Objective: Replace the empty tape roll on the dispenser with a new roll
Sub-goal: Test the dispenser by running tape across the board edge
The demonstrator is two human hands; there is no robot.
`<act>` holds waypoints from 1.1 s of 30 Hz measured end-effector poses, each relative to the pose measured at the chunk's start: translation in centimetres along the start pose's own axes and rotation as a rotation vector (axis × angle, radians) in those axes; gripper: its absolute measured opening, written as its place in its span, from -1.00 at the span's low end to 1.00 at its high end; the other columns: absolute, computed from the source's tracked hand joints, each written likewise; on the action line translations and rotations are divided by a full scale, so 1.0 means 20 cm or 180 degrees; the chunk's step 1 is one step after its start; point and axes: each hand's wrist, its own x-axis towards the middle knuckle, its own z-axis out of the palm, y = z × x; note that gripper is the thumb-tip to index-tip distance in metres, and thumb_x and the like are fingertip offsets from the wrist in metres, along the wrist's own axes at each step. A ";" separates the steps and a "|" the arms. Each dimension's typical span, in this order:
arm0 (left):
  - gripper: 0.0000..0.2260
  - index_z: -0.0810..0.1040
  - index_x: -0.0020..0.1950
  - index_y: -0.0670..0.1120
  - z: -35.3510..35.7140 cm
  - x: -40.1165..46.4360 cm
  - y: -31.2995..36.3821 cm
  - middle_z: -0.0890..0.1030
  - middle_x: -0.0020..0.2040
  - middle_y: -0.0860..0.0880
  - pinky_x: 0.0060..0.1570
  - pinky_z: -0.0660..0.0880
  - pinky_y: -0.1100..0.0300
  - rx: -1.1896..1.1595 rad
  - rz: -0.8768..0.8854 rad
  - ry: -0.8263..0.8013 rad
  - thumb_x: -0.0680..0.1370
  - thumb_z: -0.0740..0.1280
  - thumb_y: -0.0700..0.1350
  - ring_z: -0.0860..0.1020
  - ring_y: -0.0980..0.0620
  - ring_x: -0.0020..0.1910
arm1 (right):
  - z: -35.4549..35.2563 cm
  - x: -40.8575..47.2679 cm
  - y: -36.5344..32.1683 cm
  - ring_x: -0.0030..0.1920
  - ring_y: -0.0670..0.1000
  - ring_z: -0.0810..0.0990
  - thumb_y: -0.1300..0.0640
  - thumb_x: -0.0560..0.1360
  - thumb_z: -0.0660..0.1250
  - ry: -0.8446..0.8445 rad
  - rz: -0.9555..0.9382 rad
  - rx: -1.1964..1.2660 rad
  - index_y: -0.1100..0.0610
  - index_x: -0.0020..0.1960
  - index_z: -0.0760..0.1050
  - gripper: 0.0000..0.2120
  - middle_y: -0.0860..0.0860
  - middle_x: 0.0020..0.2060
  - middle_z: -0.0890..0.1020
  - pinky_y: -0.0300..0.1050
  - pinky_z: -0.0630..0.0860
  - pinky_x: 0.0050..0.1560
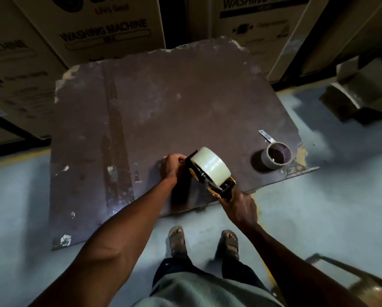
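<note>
The new roll (210,166) already sits on the dispenser (212,185), held low over the near edge of the dark board (141,103); the empty core (276,155) stands on the board, off to the right of the dispenser, well apart from it; so the swap itself looks done. The right hand (238,206) is clamped around the dispenser's handle; the left hand (172,166) is closed at its front end, seemingly pinching the tape's end, though that is hidden; threading probably remains.
</note>
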 end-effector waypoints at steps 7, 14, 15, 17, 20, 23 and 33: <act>-0.93 0.58 -0.04 0.05 -0.02 0.05 -0.12 0.61 -0.06 -0.03 0.01 0.33 0.02 0.0800 0.1208 0.0272 0.51 0.37 0.00 0.51 -0.17 0.06 | 0.02 -0.03 -0.07 0.03 0.30 0.61 0.02 0.53 0.39 -0.0079 0.0219 0.0018 0.21 0.21 0.50 -0.65 0.27 0.05 0.67 -0.10 0.31 -0.19; -0.75 0.56 0.22 0.09 -0.05 0.06 -0.14 0.52 0.31 0.06 0.14 0.17 -0.06 0.1764 0.2283 0.0055 0.55 0.30 0.00 0.35 -0.11 0.28 | 0.01 0.00 -0.04 0.05 0.27 0.61 0.07 0.52 0.41 -0.0352 0.0252 0.0219 0.23 0.22 0.49 -0.65 0.24 0.08 0.66 -0.14 0.32 -0.17; -0.66 0.48 0.35 0.08 -0.05 0.05 -0.15 0.45 0.41 0.06 0.23 0.11 -0.10 0.1857 0.2299 -0.0112 0.57 0.28 -0.03 0.28 -0.09 0.36 | 0.02 0.01 -0.03 0.03 0.28 0.61 0.07 0.50 0.42 -0.0401 0.0247 0.0269 0.23 0.20 0.49 -0.65 0.24 0.06 0.67 -0.12 0.34 -0.18; -0.52 0.30 0.51 0.04 -0.04 0.01 -0.18 0.31 0.54 0.04 0.36 0.04 -0.20 0.2070 0.2425 -0.0303 0.58 0.25 -0.08 0.14 -0.04 0.47 | 0.03 0.03 -0.01 -0.03 0.26 0.62 0.03 0.45 0.41 -0.0501 0.0271 0.0394 0.19 0.16 0.50 -0.65 0.22 -0.01 0.68 -0.07 0.42 -0.20; -0.56 0.34 0.43 -0.06 -0.04 -0.04 -0.24 0.35 0.51 -0.08 0.44 0.12 -0.31 0.2374 0.2861 -0.0377 0.59 0.16 0.07 0.18 -0.11 0.56 | 0.05 0.09 0.03 -0.11 0.15 0.64 -0.03 0.35 0.39 -0.0690 0.0298 0.0595 0.07 0.07 0.55 -0.67 0.09 -0.12 0.70 -0.02 0.56 -0.14; -0.34 0.29 0.48 -0.14 -0.04 -0.04 -0.23 0.31 0.53 -0.17 0.51 0.01 -0.28 0.2663 0.3126 -0.0588 0.55 0.14 0.28 0.12 -0.16 0.59 | 0.08 0.16 0.08 -0.34 0.05 0.56 0.08 0.33 0.44 -0.1115 0.0372 0.1016 0.09 -0.11 0.59 -0.84 -0.01 -0.37 0.63 0.01 0.50 -0.25; 0.08 0.08 0.58 -0.18 -0.01 -0.01 -0.19 0.13 0.60 -0.21 0.54 -0.05 -0.20 0.2927 0.3032 -0.1023 0.36 0.03 0.61 -0.03 -0.18 0.61 | 0.00 0.13 0.01 -0.60 -0.21 0.41 0.15 0.51 0.45 -0.1239 0.0251 0.1785 -0.06 -0.18 0.48 -0.80 -0.21 -0.60 0.47 -0.38 0.29 -0.54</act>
